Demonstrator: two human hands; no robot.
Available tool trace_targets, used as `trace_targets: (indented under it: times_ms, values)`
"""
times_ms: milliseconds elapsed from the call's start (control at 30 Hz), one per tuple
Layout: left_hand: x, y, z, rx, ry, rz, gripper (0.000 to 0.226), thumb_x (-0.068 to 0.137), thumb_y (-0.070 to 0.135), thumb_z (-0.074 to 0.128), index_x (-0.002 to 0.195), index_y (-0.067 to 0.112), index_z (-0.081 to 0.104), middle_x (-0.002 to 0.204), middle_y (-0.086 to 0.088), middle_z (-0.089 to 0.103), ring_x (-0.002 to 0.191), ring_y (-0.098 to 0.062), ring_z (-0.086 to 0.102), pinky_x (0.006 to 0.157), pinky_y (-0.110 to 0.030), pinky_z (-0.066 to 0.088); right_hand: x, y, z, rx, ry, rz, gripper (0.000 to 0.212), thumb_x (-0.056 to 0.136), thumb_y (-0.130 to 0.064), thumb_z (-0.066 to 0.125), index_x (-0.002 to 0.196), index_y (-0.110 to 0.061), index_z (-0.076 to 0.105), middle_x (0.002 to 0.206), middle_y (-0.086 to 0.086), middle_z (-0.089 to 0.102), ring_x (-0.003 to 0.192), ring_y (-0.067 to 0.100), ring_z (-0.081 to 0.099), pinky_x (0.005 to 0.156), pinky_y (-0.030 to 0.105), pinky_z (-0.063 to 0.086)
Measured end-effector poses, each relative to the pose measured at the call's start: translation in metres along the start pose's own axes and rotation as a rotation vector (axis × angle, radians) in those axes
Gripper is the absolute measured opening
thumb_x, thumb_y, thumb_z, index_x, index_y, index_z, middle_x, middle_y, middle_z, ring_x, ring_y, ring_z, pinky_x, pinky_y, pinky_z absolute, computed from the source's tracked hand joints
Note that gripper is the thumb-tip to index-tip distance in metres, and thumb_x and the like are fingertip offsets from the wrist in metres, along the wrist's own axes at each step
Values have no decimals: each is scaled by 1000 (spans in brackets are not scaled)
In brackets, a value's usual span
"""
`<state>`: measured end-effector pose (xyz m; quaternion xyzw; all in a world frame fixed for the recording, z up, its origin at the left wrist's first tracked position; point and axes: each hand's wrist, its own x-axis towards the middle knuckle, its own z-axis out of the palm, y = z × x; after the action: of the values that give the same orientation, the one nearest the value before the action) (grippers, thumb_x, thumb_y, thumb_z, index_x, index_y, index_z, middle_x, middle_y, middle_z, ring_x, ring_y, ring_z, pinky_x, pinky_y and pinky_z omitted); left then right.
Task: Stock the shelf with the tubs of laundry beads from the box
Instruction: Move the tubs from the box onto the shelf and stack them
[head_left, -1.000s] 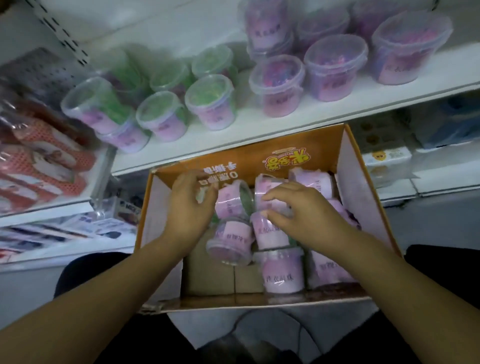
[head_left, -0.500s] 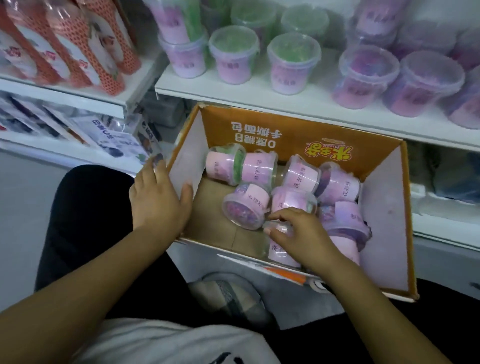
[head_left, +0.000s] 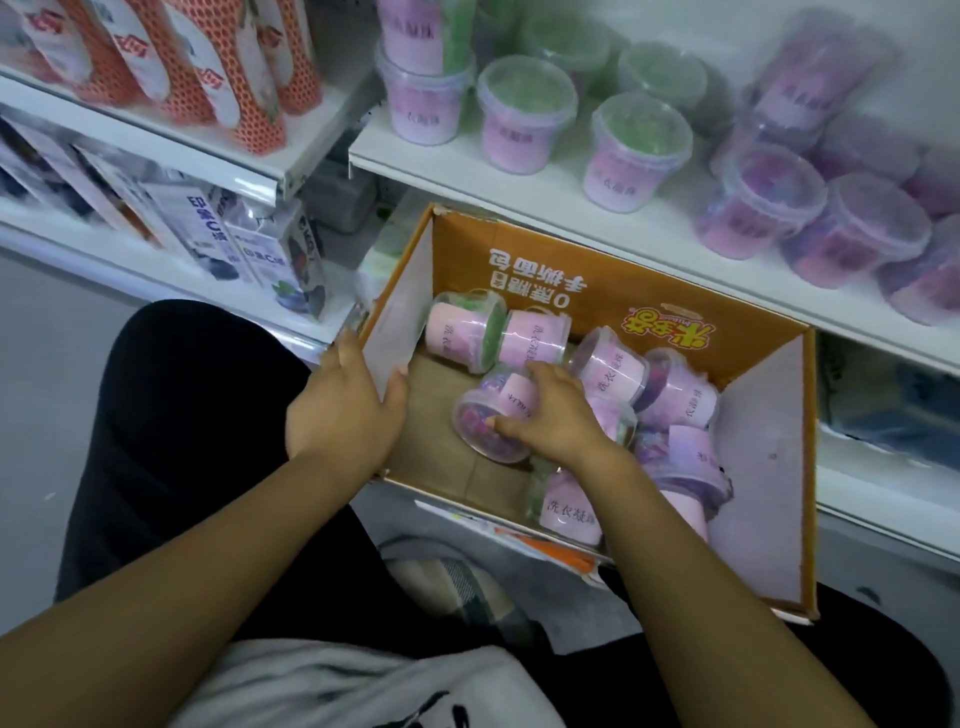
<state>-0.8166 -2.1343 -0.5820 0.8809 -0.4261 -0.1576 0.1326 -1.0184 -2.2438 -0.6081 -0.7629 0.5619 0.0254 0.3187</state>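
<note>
Box (head_left: 571, 291) is open-topped and right in front of me, with its far wall tucked under the white shelf (head_left: 649, 234). This is the head view, the only one.

My left hand (head_left: 348, 410) grips the box's left side wall, thumb inside and fingers wrapped round the outside edge.

My right hand (head_left: 556, 421) is down inside the box. Its fingers are curled over a purple-bead tub (head_left: 483, 426) that lies on its side, clear lid pointing toward my left hand. My thumb is on the rim near the lid. I can't tell whether the tub is off the box floor.

Just beyond my right fingertips a green-bead tub (head_left: 462, 332) lies on its side against the far-left corner. The loose tubs (head_left: 613, 366) are piled to the right of my right hand and under my wrist, touching each other, most on their sides, pink labels showing.

On the shelf above my hands:
- The green tubs (head_left: 524, 114) stand upright over the box's left half.
- The purple tubs (head_left: 857, 228) stand upright further right, some stacked.

Up and left of my left hand are red-patterned packs (head_left: 228, 78) on the neighbouring shelf, with blue cartons (head_left: 208, 234) on the level below. A shoe (head_left: 457, 577) shows between my forearms.
</note>
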Motion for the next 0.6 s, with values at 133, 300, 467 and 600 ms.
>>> trace_targets:
  times_ms: [133,300,467,600]
  values:
    - [4,-3,2,-45,21,0,62,97,50,47,144,11,37,136,-16,56,113,-38,61,81,-48,53,9,-5,4,-43,-4,52,90,63,-51,88,136,-15,48,134,11,46,127,28,42,102,33,40]
    - [4,-3,2,-74,47,1,60,98,49,48,143,11,40,132,-15,57,117,-35,58,83,-46,52,0,-9,4,149,58,100,72,57,-53,90,116,-21,65,114,-1,61,105,15,60,82,26,52]
    - [0,1,-2,-269,206,205,55,95,42,59,138,9,52,134,-12,56,124,-31,53,98,-47,49,-33,-15,-11,598,164,239,59,70,-50,86,114,-21,59,105,-8,62,97,9,62,79,24,55]
    - [-20,18,-24,-668,225,369,55,92,41,67,138,16,52,140,0,53,131,-14,50,107,-28,43,-58,-17,-20,870,205,368,76,59,-71,81,113,-20,68,109,-3,72,100,16,70,89,39,60]
